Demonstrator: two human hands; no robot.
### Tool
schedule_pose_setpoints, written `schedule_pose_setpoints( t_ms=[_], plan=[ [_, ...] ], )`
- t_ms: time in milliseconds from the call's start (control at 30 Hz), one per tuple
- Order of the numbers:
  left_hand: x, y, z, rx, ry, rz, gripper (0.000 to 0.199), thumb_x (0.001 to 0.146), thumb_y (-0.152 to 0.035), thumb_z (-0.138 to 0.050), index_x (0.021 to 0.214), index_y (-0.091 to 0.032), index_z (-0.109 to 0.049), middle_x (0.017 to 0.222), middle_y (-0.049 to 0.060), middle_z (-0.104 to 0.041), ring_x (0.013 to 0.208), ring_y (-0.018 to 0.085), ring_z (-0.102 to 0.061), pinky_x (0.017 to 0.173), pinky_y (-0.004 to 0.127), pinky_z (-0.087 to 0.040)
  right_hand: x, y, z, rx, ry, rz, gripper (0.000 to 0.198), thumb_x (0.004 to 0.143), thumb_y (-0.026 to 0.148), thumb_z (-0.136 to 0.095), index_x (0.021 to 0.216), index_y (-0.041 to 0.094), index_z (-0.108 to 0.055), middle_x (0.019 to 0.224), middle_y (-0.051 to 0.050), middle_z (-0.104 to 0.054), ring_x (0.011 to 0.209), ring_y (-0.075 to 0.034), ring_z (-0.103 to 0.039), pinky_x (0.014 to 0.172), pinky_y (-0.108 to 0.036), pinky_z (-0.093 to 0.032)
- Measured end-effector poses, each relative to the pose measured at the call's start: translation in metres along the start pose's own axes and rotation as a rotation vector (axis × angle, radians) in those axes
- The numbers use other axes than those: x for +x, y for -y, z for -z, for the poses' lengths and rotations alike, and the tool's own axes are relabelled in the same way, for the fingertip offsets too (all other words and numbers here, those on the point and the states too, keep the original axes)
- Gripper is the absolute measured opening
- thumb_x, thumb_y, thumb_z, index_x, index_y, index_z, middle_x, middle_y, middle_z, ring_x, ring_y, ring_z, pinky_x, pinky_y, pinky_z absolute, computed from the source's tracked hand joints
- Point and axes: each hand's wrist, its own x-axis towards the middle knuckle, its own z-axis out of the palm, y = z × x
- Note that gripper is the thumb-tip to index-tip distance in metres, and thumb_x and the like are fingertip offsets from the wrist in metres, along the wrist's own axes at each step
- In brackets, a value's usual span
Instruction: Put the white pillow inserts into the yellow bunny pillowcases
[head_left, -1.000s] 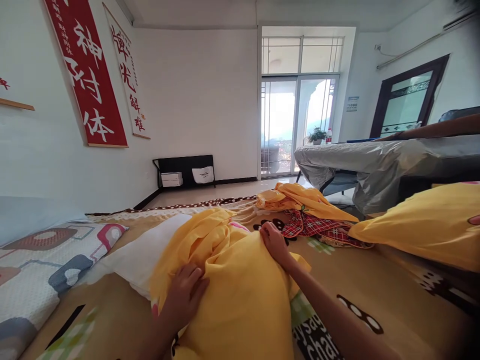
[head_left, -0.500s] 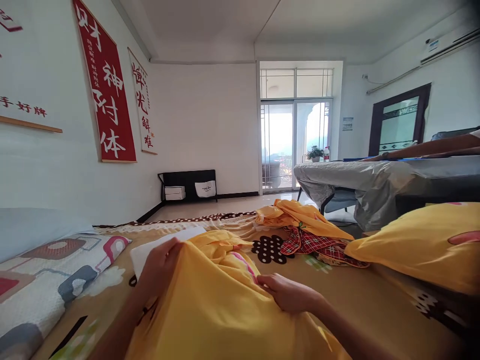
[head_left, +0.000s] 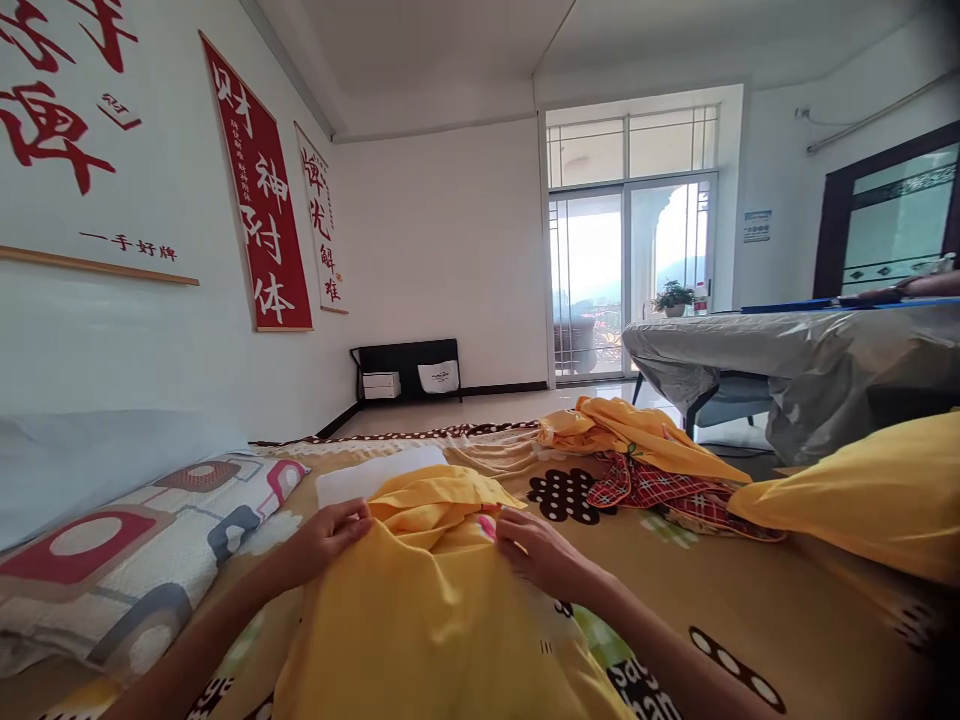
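Observation:
A yellow pillowcase with a bit of pink print is stretched between my hands, its near part running down out of the bottom of the view. My left hand pinches the left corner of its open edge. At the right corner, my right hand grips the same edge, fingers closed on the fabric. Beyond the edge the cloth lies in loose folds. A flat white item, partly covered by the pillowcase, rests just behind it on the patterned bedsheet.
At left lies a patterned pillow; at right, a yellow pillow. Crumpled yellow cloth and red plaid fabric sit farther back. Past the bed stands a covered table, with another person's arm at its far right.
The view has turned right. My hands have drawn the pillowcase edge more level, the left lower and the right higher; its raised cloth has dropped and flattened.

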Motion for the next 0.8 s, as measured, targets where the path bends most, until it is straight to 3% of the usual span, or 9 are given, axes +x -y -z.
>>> schedule_pose_setpoints(
  t_ms=[133,300,433,500,533,600,667,733,800],
  plan=[
    [-0.020,-0.023,0.005,0.181,0.038,-0.098,0.034,0.081,-0.054,-0.052,0.086,-0.021,-0.061,0.079,0.001,-0.061,0.069,0.016,-0.055,0.060,0.023,-0.042,0.004,-0.004,0.019,0.117,-0.342,-0.051,0.029,0.097,0.036,-0.033,0.077,0.021,-0.047,0.079,-0.003,-0.053,0.072,-0.014,-0.047,0.068,-0.025,-0.039],
    [-0.023,-0.034,0.007,0.266,-0.042,-0.134,0.036,0.080,-0.054,-0.053,0.075,-0.021,-0.065,0.066,0.000,-0.059,0.062,0.016,-0.053,0.057,0.022,-0.041,0.004,0.001,0.041,0.204,-0.449,-0.043,0.028,0.095,0.039,-0.037,0.079,0.021,-0.050,0.080,-0.003,-0.057,0.074,-0.015,-0.050,0.068,-0.026,-0.040],
    [0.000,-0.037,0.003,0.045,-0.494,-0.093,0.040,0.085,-0.054,-0.045,0.078,-0.018,-0.061,0.066,-0.001,-0.056,0.062,0.013,-0.049,0.054,0.021,-0.038,0.004,0.000,0.024,0.300,-0.480,-0.186,0.031,0.094,0.044,-0.036,0.079,0.021,-0.049,0.071,0.000,-0.053,0.066,-0.013,-0.046,0.060,-0.024,-0.038],
    [0.015,-0.027,-0.014,-0.005,-0.612,-0.018,0.043,0.088,-0.055,-0.037,0.081,-0.018,-0.059,0.069,0.000,-0.058,0.063,0.015,-0.051,0.055,0.022,-0.039,0.003,-0.003,-0.004,0.314,-0.360,-0.229,0.031,0.094,0.043,-0.034,0.076,0.021,-0.047,0.068,0.001,-0.051,0.063,-0.012,-0.045,0.059,-0.023,-0.037],
    [0.021,-0.019,-0.026,0.031,-0.536,0.008,0.045,0.089,-0.055,-0.035,0.081,-0.019,-0.059,0.070,0.000,-0.060,0.064,0.015,-0.053,0.057,0.023,-0.040,0.003,-0.005,-0.019,0.309,-0.251,-0.212,0.030,0.094,0.041,-0.034,0.076,0.021,-0.047,0.070,0.001,-0.053,0.064,-0.012,-0.046,0.061,-0.023,-0.037],
    [0.028,0.001,-0.048,0.209,-0.187,0.022,0.045,0.088,-0.055,-0.035,0.078,-0.020,-0.060,0.076,0.002,-0.064,0.069,0.018,-0.058,0.061,0.025,-0.041,0.000,-0.012,-0.041,0.282,-0.018,-0.150,0.025,0.093,0.037,-0.036,0.080,0.021,-0.050,0.078,-0.001,-0.059,0.069,-0.013,-0.049,0.065,-0.024,-0.039],
    [0.029,0.018,-0.057,0.401,0.081,0.006,0.042,0.089,-0.053,-0.037,0.079,-0.021,-0.062,0.084,0.004,-0.068,0.075,0.019,-0.061,0.065,0.026,-0.040,-0.001,-0.023,-0.047,0.218,0.066,-0.148,0.023,0.092,0.036,-0.036,0.081,0.022,-0.052,0.077,-0.001,-0.060,0.068,-0.014,-0.050,0.064,-0.024,-0.038],
    [0.029,0.025,-0.048,0.534,0.029,0.008,0.040,0.091,-0.048,-0.033,0.083,-0.022,-0.062,0.084,0.005,-0.068,0.076,0.020,-0.062,0.065,0.026,-0.039,0.000,-0.036,-0.045,0.132,-0.082,-0.275,0.030,0.093,0.039,-0.031,0.080,0.021,-0.052,0.071,-0.001,-0.059,0.064,-0.014,-0.050,0.061,-0.024,-0.036],
    [0.034,0.018,-0.030,0.616,-0.268,0.024,0.038,0.093,-0.042,-0.031,0.084,-0.021,-0.061,0.080,0.005,-0.067,0.074,0.020,-0.060,0.065,0.027,-0.037,0.002,-0.045,-0.047,0.042,-0.273,-0.425,0.040,0.095,0.041,-0.022,0.082,0.021,-0.054,0.068,-0.003,-0.060,0.062,-0.015,-0.052,0.058,-0.025,-0.035]
  ],
)
